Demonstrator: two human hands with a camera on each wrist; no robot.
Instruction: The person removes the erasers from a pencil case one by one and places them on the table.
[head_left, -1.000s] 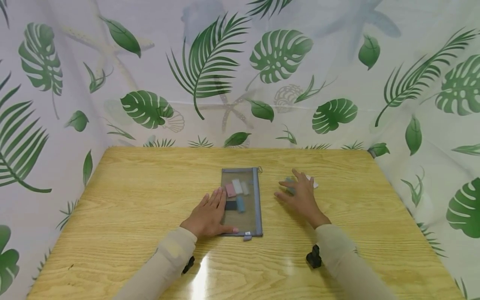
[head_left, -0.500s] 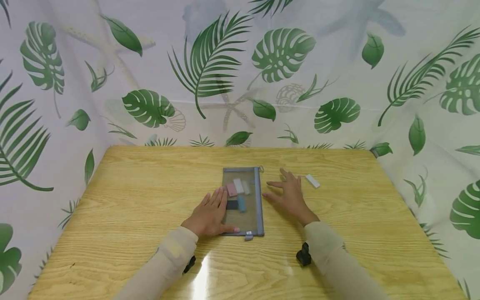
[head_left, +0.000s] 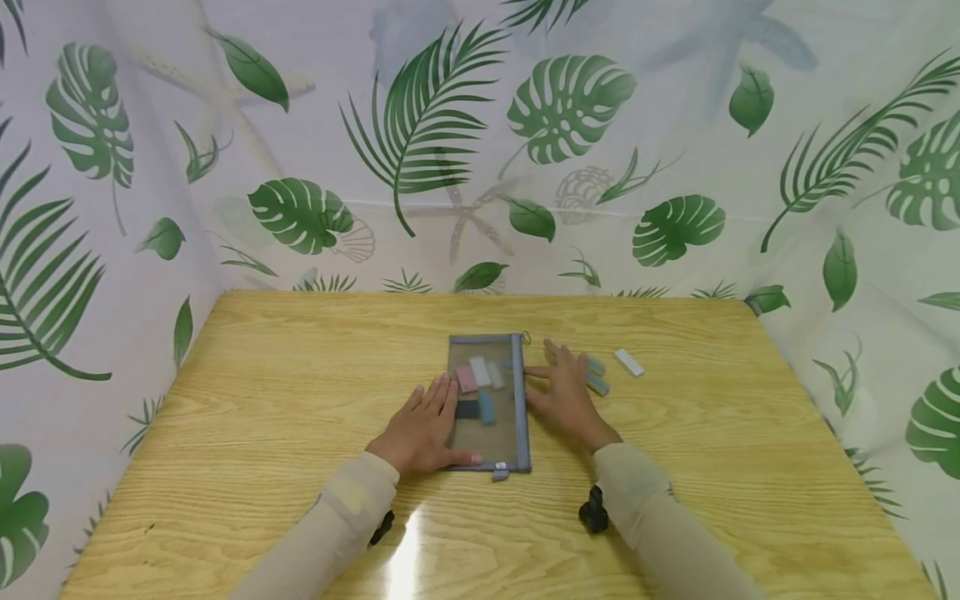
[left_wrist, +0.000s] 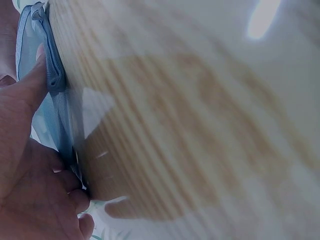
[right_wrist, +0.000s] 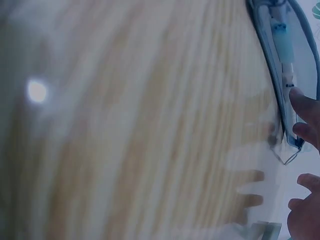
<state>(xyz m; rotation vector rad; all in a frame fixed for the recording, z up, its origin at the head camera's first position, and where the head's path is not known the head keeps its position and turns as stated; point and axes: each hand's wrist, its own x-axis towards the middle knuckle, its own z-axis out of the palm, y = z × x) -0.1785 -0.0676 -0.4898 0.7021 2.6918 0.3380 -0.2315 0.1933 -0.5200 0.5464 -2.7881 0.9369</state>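
A see-through mesh zip pouch (head_left: pixel 487 443) with grey-blue edging lies flat on the table. Inside it sit several small blocks: a pink one (head_left: pixel 466 379), a white one (head_left: pixel 479 372), a dark one (head_left: pixel 467 409) and a blue one (head_left: pixel 487 407) among them. My left hand (head_left: pixel 418 429) rests flat on the pouch's left side, its thumb near the lower edge. At the right, zipped-looking edge is my right hand (head_left: pixel 567 400), fingers spread and fingertips at the border. In the right wrist view, fingers of that hand (right_wrist: pixel 306 107) reach over the pouch (right_wrist: pixel 270 65). Neither hand grips anything.
Just right of my right hand lie blue-green pieces (head_left: pixel 597 383), partly hidden by it. Farther right is a loose white block (head_left: pixel 628 362). A small ring (head_left: pixel 526 337) hangs at the pouch's top right corner. Leaf-patterned cloth (head_left: pixel 480 150) surrounds the wooden table (head_left: pixel 300 358).
My right hand has moved left, from over the blue-green pieces to the pouch's right edge, uncovering those pieces and the white block. My left hand has stayed on the pouch.
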